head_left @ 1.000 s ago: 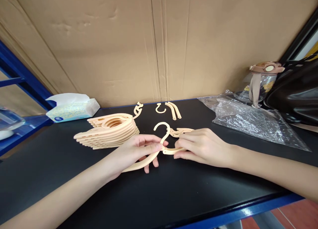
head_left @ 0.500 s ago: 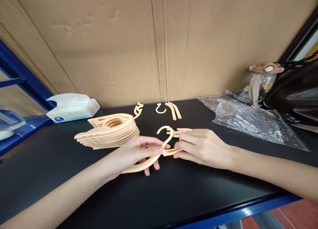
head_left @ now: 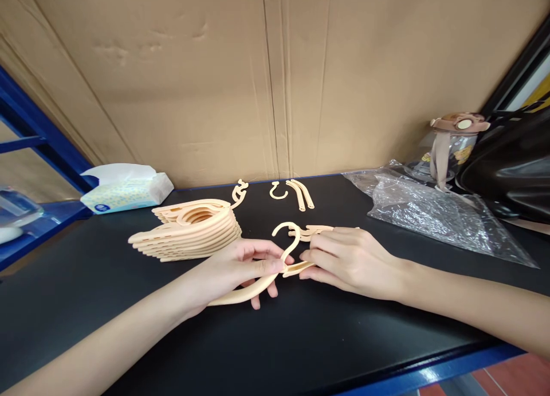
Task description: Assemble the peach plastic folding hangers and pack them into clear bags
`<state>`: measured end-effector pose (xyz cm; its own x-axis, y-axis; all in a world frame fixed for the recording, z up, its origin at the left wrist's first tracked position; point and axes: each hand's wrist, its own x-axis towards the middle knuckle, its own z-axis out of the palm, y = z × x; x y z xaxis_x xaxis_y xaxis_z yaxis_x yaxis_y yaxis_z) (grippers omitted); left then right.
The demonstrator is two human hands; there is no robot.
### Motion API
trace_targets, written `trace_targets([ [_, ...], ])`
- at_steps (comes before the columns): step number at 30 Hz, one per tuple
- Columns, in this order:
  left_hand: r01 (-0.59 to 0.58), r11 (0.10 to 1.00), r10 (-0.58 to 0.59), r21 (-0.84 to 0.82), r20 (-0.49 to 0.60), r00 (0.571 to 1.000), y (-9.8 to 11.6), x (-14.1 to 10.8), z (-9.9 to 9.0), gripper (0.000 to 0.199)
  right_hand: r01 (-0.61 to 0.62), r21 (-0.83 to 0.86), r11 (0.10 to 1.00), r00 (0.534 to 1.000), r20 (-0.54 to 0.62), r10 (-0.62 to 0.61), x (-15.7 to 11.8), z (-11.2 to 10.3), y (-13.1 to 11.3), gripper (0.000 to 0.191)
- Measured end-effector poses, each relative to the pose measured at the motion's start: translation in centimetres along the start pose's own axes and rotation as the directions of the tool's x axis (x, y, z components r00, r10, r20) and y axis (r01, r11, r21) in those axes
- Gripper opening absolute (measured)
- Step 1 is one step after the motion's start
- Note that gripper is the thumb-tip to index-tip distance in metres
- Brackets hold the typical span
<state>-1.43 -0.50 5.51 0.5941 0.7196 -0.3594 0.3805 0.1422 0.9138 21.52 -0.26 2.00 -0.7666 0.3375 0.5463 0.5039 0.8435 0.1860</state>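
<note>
Pinching one hanger [head_left: 235, 297]: left hand [head_left: 238, 265] loosely curled, right hand [head_left: 350, 262] tighter.

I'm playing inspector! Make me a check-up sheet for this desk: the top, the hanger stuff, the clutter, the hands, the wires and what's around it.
Surface: black tabletop with a blue edge.
Job's things: a pale hanger in the hands; a stack of hangers on the left; a loose hook and two curved bars near the back.
Clutter: tissue pack, crumpled clear plastic, bottle with a strap.
Hands: the left hand pinches the hanger by its hook; the right hand grips its other arm.
Cables: nothing seen.
Surroundings: cardboard behind, blue frame at left, shiny black item at right.
</note>
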Motion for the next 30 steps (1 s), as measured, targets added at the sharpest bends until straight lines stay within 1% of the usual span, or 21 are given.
trace_targets([
  [4, -0.004, 1.000, 0.004, 0.000, 0.000, 1.000, -0.14, 0.10, -0.13, 0.023, 0.001, -0.018, 1.000, 1.000, -0.019, -0.001, 0.09, 0.01, -0.06, 0.034],
  [7, -0.002, 1.000, 0.002, 0.005, 0.019, 1.000, -0.32, 0.15, -0.21, 0.025, 0.001, -0.025, 1.000, 0.999, -0.035, -0.002, 0.16, 0.04, -0.13, 0.036],
  [13, -0.036, 0.999, 0.038, -0.031, 0.040, 0.998, -0.50, 0.23, -0.22, 0.023, -0.003, -0.029, 1.000, 0.999, -0.038, 0.002, 0.18, 0.15, -0.05, 0.035],
  [20, -0.014, 1.000, 0.014, 0.014, 0.054, 0.998, -0.63, 0.34, -0.36, 0.033, 0.001, -0.057, 0.998, 0.999, -0.054, -0.004, 0.19, 0.05, -0.05, 0.040],
  [27, -0.038, 0.999, 0.038, 0.007, 0.025, 0.999, -0.36, 0.31, -0.16, 0.028, -0.001, -0.077, 0.997, 0.998, -0.061, -0.004, 0.13, 0.05, -0.43, 0.039],
  [30, -0.040, 0.999, 0.040, -0.004, 0.006, 0.999, -0.13, 0.28, 0.06, 0.026, 0.021, -0.100, 0.995, 0.998, -0.057, -0.027, 0.06, 0.05, -0.54, 0.037],
])
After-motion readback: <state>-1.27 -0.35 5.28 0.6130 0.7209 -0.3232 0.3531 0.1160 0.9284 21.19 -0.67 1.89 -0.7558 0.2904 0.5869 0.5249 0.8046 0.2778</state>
